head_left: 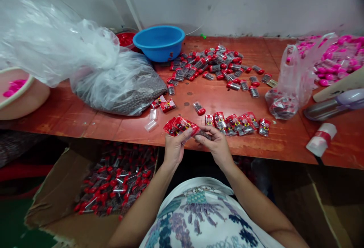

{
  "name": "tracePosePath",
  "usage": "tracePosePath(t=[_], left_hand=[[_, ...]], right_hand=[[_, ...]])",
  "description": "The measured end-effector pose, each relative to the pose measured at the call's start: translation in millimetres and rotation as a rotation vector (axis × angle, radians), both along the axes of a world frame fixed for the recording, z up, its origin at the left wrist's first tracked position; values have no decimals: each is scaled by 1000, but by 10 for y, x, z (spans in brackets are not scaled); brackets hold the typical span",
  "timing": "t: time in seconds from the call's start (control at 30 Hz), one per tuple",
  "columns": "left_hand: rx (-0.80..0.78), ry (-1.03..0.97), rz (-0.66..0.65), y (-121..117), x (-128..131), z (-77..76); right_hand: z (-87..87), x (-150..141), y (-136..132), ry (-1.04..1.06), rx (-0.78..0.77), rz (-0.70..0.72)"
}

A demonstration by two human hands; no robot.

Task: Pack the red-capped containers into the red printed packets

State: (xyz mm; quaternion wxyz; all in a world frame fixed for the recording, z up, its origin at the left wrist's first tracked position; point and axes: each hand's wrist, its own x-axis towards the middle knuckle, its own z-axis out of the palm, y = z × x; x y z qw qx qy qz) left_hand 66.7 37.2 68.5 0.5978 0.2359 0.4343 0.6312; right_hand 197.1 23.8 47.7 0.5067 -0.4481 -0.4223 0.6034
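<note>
My left hand (176,146) is closed on a small fan of red printed packets (182,123) with black and yellow figures, just above the table's front edge. My right hand (214,143) is closed with thumb and fingers around a small clear container with dark contents (207,135), its end against the packet nearest it. Whether that end is inside the packet I cannot tell. Beyond my hands lies one red-capped container (199,108). To the right are several filled red packets (239,123). Two small clear pieces (151,126) and flat red packets (167,105) lie to the left.
A heap of red-capped containers (210,64) covers the back of the table (284,145). Left stand a blue basin (159,39) and a plastic sack of dark beads (127,85). A carton (57,191) of red-capped pieces sits below. Right are a clear bag (292,77), a bottle (330,107) and a roll (321,138).
</note>
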Motion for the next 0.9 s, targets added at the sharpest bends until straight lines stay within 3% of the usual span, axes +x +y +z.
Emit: tracePosePath(t=[0.2,0.4,0.67,0.9], left_hand=[[55,28,63,-36,60,12],[51,8,104,-54,68,30],[35,-56,124,-55,102,26],[4,-15,123,-59,112,-3]], right_hand=[[32,-31,-40,-193,253,-150],[75,-36,-58,-40,78,-59],[79,8,-72,-291,349,-131],[109,39,-65,-268,274,-103]])
